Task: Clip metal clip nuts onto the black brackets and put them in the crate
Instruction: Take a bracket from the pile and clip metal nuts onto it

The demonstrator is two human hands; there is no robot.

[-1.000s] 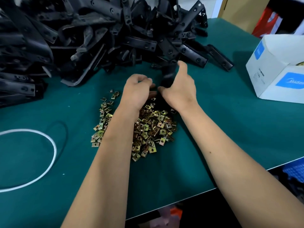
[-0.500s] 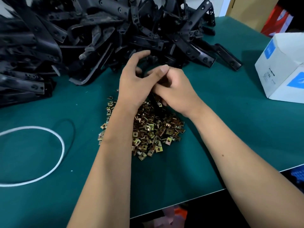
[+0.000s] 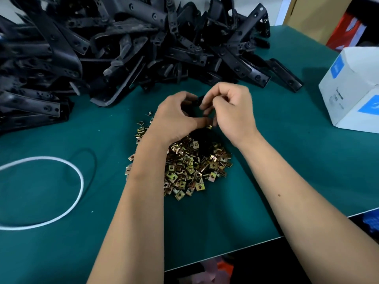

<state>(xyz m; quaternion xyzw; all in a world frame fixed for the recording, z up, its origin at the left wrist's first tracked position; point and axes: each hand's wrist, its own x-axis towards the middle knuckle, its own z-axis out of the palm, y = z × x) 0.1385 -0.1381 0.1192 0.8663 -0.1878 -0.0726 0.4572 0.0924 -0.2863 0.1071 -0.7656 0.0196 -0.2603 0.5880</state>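
A heap of brass-coloured clip nuts (image 3: 190,167) lies on the green table (image 3: 287,160) under my wrists. A big pile of black brackets (image 3: 127,48) fills the back of the table. Both hands meet above the heap on one black bracket (image 3: 200,100), mostly hidden between them. My left hand (image 3: 174,117) curls round it from the left. My right hand (image 3: 231,111) curls over it from the right, and a clip nut (image 3: 209,126) shows at its fingertips against the bracket's lower end.
A white and blue cardboard box (image 3: 352,91) stands at the right edge. A white cord loop (image 3: 61,193) lies at the left. The table's front edge (image 3: 225,253) runs just below my forearms. A bit of blue crate (image 3: 371,222) shows at the lower right.
My hands have drawn back from the bracket pile with one bracket. My left hand's fingers have curled in, and my right hand has turned over the bracket with a clip nut at its fingertips.
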